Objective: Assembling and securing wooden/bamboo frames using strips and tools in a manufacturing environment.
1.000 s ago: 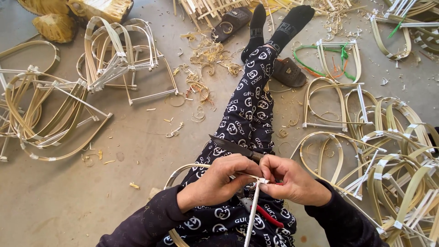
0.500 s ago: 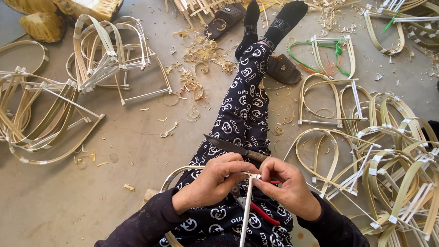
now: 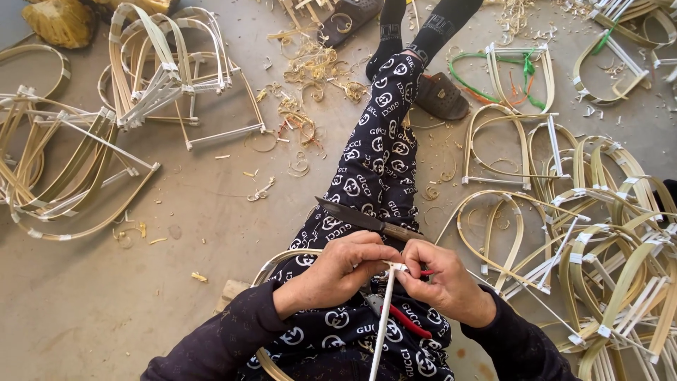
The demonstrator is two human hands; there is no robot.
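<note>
A thin white strip stands upright over the person's lap, its top end pinched between both hands. The left hand has its fingers closed around the strip's tip from the left; the right hand meets it there, fingers narrow and pressed on the same end. A knife lies across the patterned trousers just beyond the hands, and red-handled pliers rest on the lap beside the strip. Bent bamboo frames are heaped on the concrete floor to both sides, with curled shavings near the feet.

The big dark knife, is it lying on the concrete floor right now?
No, the big dark knife rests across the person's patterned trouser leg, just above both hands.
</note>
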